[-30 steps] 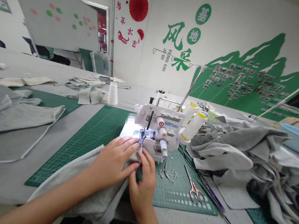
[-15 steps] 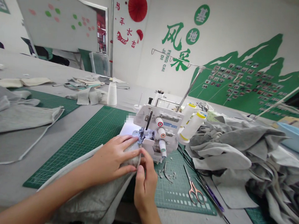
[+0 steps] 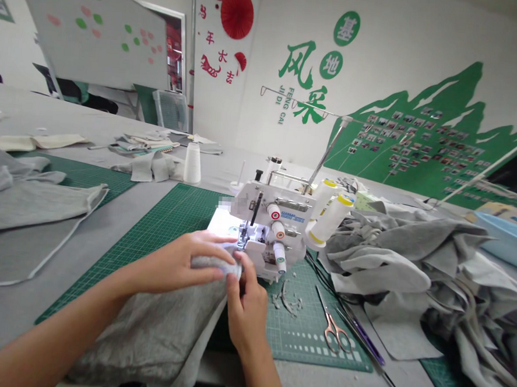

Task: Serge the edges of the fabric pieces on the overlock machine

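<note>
**At the overlocker, grey knit fabric pinched in 2 hands**

Over a green cutting mat, the soft, matt fabric hangs in loose folds past the grey table's edge. Its long axis runs diagonally: the bulk spreads toward the lower left, and a rolled fold narrows up and right to a tip just in front of the presser foot. The left hand closes on that fold from the left, fingers over the top and thumb beneath. The right hand comes up from below, its fingertips pinching the fold's tip. Both hands grip the fabric firmly. Beside the right hand lie grey trimmings and gold-toned scissors on the mat. Behind the overlocker stand 2 white thread cones, and a heap of grey fabric sits to the right.
</note>
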`<state>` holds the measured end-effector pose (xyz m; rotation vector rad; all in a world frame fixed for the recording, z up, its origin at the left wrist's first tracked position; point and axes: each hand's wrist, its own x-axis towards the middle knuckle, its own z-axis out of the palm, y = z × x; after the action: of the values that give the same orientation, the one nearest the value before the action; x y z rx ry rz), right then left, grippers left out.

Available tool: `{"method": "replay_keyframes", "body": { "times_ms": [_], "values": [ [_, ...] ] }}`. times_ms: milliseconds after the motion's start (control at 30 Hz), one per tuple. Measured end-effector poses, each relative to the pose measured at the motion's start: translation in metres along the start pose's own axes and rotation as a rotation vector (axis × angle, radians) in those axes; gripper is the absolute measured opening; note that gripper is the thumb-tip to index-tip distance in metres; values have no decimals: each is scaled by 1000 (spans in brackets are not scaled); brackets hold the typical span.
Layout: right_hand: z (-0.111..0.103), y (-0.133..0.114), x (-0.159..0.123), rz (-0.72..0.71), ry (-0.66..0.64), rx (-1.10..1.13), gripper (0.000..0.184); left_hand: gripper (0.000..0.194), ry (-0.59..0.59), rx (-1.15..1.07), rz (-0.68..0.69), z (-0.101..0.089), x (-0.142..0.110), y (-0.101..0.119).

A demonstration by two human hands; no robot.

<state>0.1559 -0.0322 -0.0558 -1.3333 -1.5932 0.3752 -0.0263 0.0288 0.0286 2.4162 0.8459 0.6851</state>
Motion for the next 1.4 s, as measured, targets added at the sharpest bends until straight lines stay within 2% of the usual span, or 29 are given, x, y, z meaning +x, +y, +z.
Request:
{"method": "replay_keyframes", "body": {
  "times_ms": [33,100,133,167,267,400,533,767,900,967,1033,1100,1133,1167,1200,1267,1333,1400],
  "values": [
    [1,-1,0,-1,2,-20,44,23,128,-110,-57,-3,5,-1],
    [2,-1,-1,-5,10,-51,46,29,425,-272,-140,-8,20,-5],
    [2,-2,-1,-5,11,-60,46,38,512,-316,-143,-9,29,-7],
    [3,-2,-1,-2,12,-67,47,49,535,-345,-125,-9,39,-10],
    [3,-2,-1,13,3,-75,47,74,458,-421,-48,-8,70,-19],
    [4,0,-2,23,-22,-70,48,79,356,-456,-16,-6,97,-31],
    [5,0,-3,21,-23,-63,48,78,309,-402,6,-8,101,-36],
    [7,0,-5,-4,-4,-84,48,84,250,-270,26,-20,97,-22],
    [7,0,-5,-9,-11,-92,49,83,253,-189,19,-23,100,-23],
    [7,0,-5,-14,-17,-97,49,80,329,-151,-8,-22,97,-25],
    [6,0,-6,-19,-17,-102,49,73,481,-102,-59,-18,86,-23],
    [7,1,-6,-17,-16,-100,50,60,635,-45,-108,-10,66,-15],
    [7,1,-7,-14,-17,-93,50,49,672,-15,-121,-4,52,-8],
    [7,2,-7,-13,-20,-78,50,37,663,10,-121,3,38,-1],
    [8,2,-8,-14,-20,-55,50,28,590,35,-101,12,24,7],
    [9,3,-9,-33,6,9,49,18,358,94,-11,30,-1,19],
    [12,3,-11,-24,83,83,49,21,291,173,22,45,-17,26],
    [15,2,-16,49,169,174,46,29,273,245,26,55,-24,28]
  ]
}}
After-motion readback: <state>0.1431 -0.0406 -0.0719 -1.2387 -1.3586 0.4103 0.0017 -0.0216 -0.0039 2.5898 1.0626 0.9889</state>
